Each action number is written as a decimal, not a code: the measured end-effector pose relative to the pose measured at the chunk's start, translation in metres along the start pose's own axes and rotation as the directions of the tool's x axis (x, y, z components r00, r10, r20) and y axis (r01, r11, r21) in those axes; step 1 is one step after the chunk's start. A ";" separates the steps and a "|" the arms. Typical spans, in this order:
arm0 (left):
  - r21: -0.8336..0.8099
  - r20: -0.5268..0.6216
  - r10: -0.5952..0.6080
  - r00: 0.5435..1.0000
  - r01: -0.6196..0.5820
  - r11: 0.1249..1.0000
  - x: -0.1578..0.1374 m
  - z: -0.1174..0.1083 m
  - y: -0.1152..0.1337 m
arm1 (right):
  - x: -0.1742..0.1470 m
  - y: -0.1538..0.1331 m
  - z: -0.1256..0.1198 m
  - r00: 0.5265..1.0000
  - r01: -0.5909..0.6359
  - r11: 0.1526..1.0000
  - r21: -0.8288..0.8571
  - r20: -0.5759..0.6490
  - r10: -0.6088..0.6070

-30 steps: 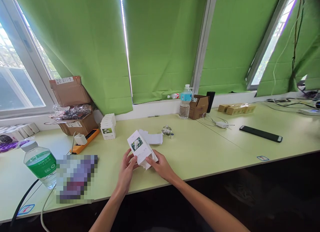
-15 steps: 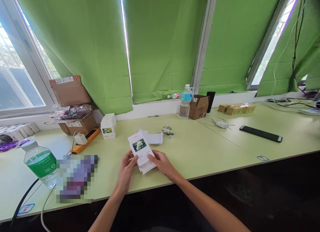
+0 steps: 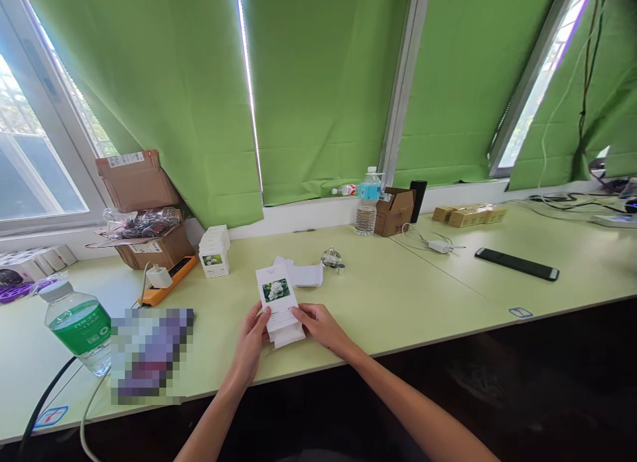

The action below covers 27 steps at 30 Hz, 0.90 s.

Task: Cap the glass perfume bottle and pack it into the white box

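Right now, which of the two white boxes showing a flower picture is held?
The nearer white box, between the left hand and right hand; the other flower-picture box stands beside the orange power strip.

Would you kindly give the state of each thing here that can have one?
White flower box: held, picture showing
Left hand: gripping it
Right hand: gripping it
Left carton: flap open, filled
Green-labelled bottle: capped
Blue-labelled bottle: capped, upright
Red-labelled bottle: on its side
Black phone: lying flat
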<state>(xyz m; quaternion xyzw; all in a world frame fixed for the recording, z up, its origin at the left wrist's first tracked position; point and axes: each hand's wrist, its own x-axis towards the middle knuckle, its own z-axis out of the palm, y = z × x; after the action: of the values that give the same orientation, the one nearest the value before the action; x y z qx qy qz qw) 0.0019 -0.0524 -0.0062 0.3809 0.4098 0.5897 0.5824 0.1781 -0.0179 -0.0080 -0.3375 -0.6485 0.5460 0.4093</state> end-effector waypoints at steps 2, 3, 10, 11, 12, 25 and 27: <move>-0.003 -0.023 -0.006 1.000 0.005 1.000 0.000 0.000 -0.001 | 0.000 0.000 0.000 1.000 0.002 1.000 -0.005 0.001 -0.002; -0.004 -0.035 -0.008 0.999 0.008 1.000 0.000 0.000 -0.001 | -0.001 0.000 -0.001 1.000 0.004 1.000 -0.008 0.000 -0.004; 0.009 -0.018 0.001 1.000 -0.001 1.000 0.000 -0.001 -0.002 | 0.000 0.004 0.000 0.999 -0.017 1.000 0.007 -0.047 0.017; 0.007 -0.011 0.008 1.000 -0.008 1.000 0.000 -0.001 -0.001 | 0.000 0.005 0.000 0.998 -0.019 1.000 0.003 -0.065 0.019; 0.007 -0.006 0.017 1.000 -0.017 1.000 -0.001 -0.001 0.000 | 0.001 0.006 0.000 0.996 -0.020 1.000 0.000 -0.082 0.020; 0.058 0.044 0.085 0.995 -0.088 0.994 -0.007 0.003 0.007 | 0.002 0.008 -0.001 0.996 -0.020 0.995 0.099 -0.083 0.028; 0.082 0.046 0.097 0.994 -0.101 0.992 -0.007 0.003 0.007 | 0.003 0.010 -0.002 0.996 -0.014 0.996 0.088 -0.084 0.022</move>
<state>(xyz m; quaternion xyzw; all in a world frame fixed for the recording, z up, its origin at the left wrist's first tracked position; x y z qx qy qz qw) 0.0023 -0.0588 0.0013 0.4374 0.4027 0.5917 0.5444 0.1786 -0.0131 -0.0169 -0.3479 -0.6030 0.5627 0.4458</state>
